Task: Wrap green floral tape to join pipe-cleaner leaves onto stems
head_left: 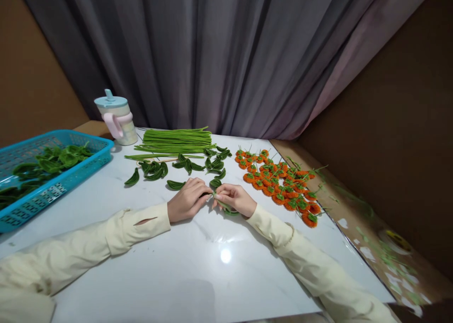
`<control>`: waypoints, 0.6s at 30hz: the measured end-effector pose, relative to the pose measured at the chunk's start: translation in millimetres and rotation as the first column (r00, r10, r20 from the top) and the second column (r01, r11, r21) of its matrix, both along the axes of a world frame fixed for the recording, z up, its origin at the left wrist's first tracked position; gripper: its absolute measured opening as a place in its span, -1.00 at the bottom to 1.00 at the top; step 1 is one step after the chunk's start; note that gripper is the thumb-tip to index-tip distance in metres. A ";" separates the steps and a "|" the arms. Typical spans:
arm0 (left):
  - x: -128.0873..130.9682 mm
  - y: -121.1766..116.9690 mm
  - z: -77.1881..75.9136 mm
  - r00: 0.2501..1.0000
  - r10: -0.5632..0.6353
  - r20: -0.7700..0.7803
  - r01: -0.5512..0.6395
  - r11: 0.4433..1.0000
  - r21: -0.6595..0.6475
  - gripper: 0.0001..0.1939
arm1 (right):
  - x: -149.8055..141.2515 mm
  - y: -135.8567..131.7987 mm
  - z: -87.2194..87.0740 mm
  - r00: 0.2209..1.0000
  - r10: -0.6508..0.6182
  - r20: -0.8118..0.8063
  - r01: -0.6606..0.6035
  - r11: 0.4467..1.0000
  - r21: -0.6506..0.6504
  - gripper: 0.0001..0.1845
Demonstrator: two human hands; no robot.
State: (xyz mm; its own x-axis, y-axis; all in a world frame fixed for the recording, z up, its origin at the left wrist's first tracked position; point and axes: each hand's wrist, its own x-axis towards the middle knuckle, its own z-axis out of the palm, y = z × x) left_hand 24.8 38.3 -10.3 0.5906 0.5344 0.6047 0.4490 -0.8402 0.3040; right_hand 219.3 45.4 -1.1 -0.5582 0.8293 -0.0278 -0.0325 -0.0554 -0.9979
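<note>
In the head view, my left hand (189, 199) and my right hand (236, 199) meet over the middle of the white table. The fingertips of both pinch a green pipe-cleaner leaf (222, 204), which is partly hidden by the fingers. Just beyond the hands lie single dark green pipe-cleaner leaves, one (176, 185) to the left and another (215, 183) close to the fingertips. Several more finished-looking leaves (154, 169) are spread farther back. Behind them lies a bundle of straight bright green pipe cleaners (177, 139).
Several orange pipe-cleaner flowers (279, 198) with green centres cover the table's right side. A blue plastic basket (56, 181) holding green leaves stands at the left, near a lidded cup (118, 120). Scraps (392, 280) and a tape roll (396, 241) lie beyond the right edge. A grey curtain (212, 54) hangs behind.
</note>
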 end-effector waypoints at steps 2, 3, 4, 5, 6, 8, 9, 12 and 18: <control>0.1 -0.1 0.5 1.000 -0.002 0.011 0.002 1.000 -0.016 -0.84 | -0.2 -0.6 2.0 1.000 0.002 0.009 -0.002 1.000 -0.012 -0.65; 0.2 0.0 0.8 1.000 -0.007 0.017 0.007 1.000 -0.025 -0.84 | -0.3 -0.9 2.9 1.000 0.003 0.012 -0.003 1.000 -0.015 -0.65; 0.3 0.2 1.1 1.000 -0.013 0.024 0.014 0.999 -0.032 -0.84 | -0.4 -1.3 3.6 1.000 0.004 0.015 -0.004 1.000 -0.017 -0.64; 0.3 0.4 1.4 0.999 -0.019 0.029 0.020 0.999 -0.038 -0.84 | -0.5 -1.6 4.0 1.000 0.004 0.016 -0.003 1.000 -0.018 -0.65; 0.4 0.8 1.5 0.999 -0.023 0.034 0.024 0.999 -0.041 -0.84 | -0.5 -1.8 4.2 1.000 0.001 0.015 -0.001 1.000 -0.018 -0.65; 0.5 1.7 1.5 0.999 -0.015 0.041 0.017 0.999 -0.042 -0.84 | -0.6 -1.9 3.6 1.000 -0.008 0.003 0.008 1.000 -0.018 -0.66; 0.4 2.3 1.3 0.999 -0.005 0.043 0.006 0.999 -0.037 -0.84 | -0.5 -1.8 3.0 1.000 -0.014 -0.008 0.014 1.000 -0.019 -0.66; -0.1 4.1 -0.3 0.998 0.028 0.060 -0.027 1.000 -0.011 -0.83 | -0.2 -0.6 0.6 0.999 -0.020 -0.041 0.020 1.000 -0.014 -0.68; -2.5 5.8 -6.0 0.994 0.046 0.102 -0.039 0.997 -0.072 -0.79 | 0.7 0.4 -0.4 0.998 -0.021 -0.062 0.020 1.000 -0.007 -0.70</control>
State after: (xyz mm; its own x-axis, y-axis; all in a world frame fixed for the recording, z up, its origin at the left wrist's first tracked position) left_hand 22.3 44.0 -16.3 0.5029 0.6005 0.6217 0.4468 -0.7963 0.4078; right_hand 220.0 45.8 -1.4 -0.5420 0.8404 0.0008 -0.0956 -0.0607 -0.9936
